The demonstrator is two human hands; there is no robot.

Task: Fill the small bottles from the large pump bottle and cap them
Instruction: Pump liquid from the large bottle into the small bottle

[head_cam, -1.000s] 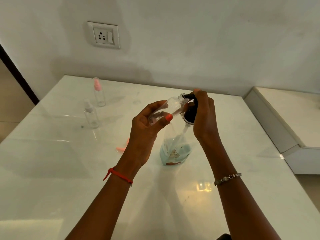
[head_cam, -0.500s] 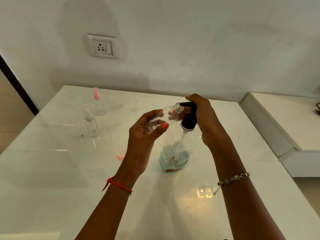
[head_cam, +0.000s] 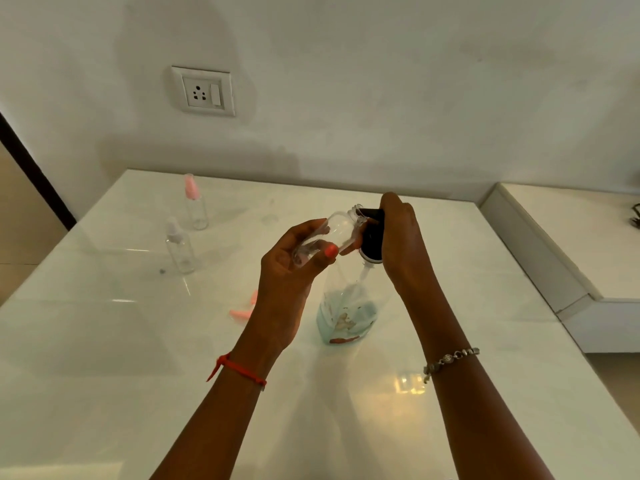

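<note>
A large clear pump bottle (head_cam: 346, 313) with a little blue liquid stands mid-table. Its black pump head (head_cam: 372, 240) is under my right hand (head_cam: 401, 244), which presses down on it. My left hand (head_cam: 291, 271) holds a small clear bottle (head_cam: 329, 233) tilted, its open neck against the pump spout. Two capped small bottles stand at the far left: one with a pink sprayer (head_cam: 195, 202), one with a pale sprayer (head_cam: 178, 249). A pink cap (head_cam: 242, 310) lies on the table, partly hidden behind my left wrist.
The white glossy table (head_cam: 104, 358) meets the wall at the back. A lower white ledge (head_cam: 568, 258) runs along the right. A wall socket (head_cam: 204, 91) sits above the table. The table's left edge drops to the floor.
My right hand has pushed down onto the pump head, and my left hand keeps the small bottle's mouth at the spout. The view has tilted slightly.
</note>
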